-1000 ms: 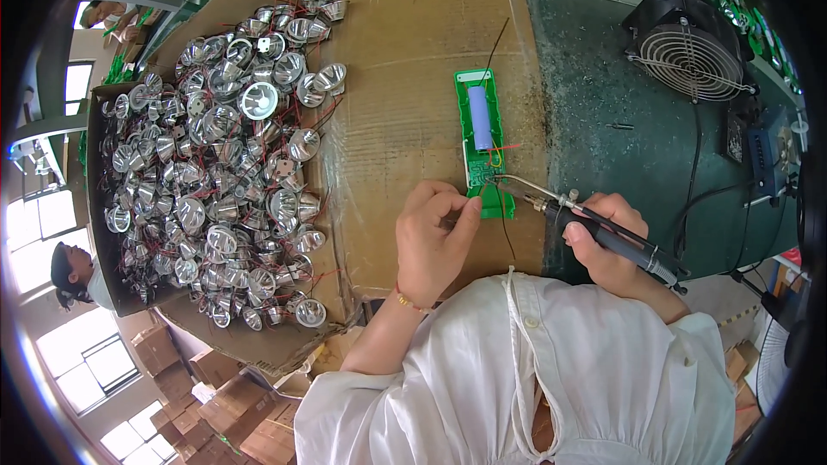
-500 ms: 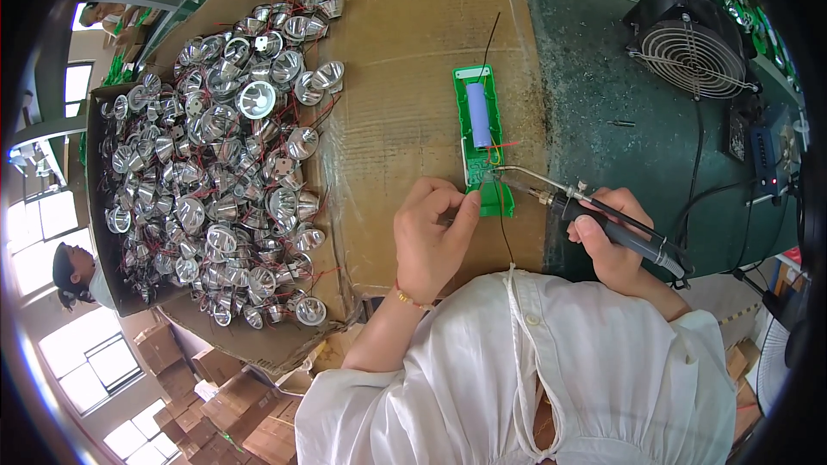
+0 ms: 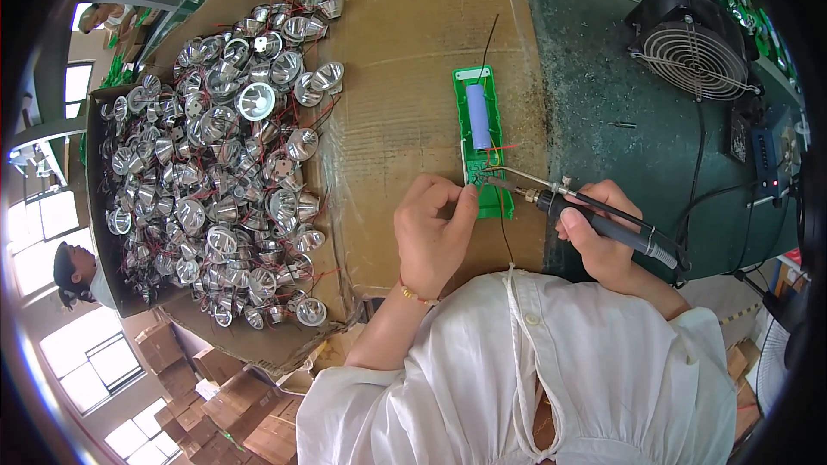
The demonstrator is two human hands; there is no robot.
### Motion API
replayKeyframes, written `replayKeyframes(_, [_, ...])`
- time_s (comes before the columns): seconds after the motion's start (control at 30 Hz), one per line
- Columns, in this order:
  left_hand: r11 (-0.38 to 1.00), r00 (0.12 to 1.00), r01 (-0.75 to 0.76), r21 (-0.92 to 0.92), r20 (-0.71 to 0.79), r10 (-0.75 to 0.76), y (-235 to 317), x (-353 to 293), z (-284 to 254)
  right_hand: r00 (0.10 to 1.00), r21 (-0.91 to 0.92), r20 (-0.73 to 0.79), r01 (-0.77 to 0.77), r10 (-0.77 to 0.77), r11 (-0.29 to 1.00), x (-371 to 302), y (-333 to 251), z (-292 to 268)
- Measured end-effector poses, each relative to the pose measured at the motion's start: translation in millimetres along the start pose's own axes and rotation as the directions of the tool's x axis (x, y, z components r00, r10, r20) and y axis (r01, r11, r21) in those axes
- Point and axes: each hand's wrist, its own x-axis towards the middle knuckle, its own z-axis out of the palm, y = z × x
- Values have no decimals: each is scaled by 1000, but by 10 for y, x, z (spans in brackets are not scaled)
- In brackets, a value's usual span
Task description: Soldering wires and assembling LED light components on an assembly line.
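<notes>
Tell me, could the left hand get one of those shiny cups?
Probably yes. The left hand is nearer the shiny cups, and only flat cardboard seems to lie between. Its fingertips are at the green casing, though, so they'd likely have to leave it first.

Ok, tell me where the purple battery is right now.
In the head view, the purple battery lies a little right of centre, in the upper half, inside the green case on the cardboard, just above the circuit board.
</notes>
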Motion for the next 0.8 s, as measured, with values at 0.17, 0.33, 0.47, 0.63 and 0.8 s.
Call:
replayKeyframes(0.17, [1000, 1000, 7, 11, -5, -7, -41, 37, 3, 996, 121, -50, -68, 74, 990, 12, -64, 23])
replayKeyframes(0.33, [1000, 1000, 8, 0, 8, -8, -5, 54, -10, 998, 98, -61, 7, -1, 995, 0, -49, -51])
replayKeyframes(0.47, [1000, 1000, 13, 3, 11, -13, 44, 66, -25, 995, 99, -99, 5, 5, 995, 10, -47, -84])
replayKeyframes(0.63, [991, 998, 61, -122, -1, -61, 29, 17, -56, 983, 13, -122, 140, -137, 990, 21, 23, -222])
replayKeyframes(0.8, [973, 976, -53, 225, 218, 3, -16, 75, -165, 951, 48, -294, 115, -96, 992, 51, 125, -375])
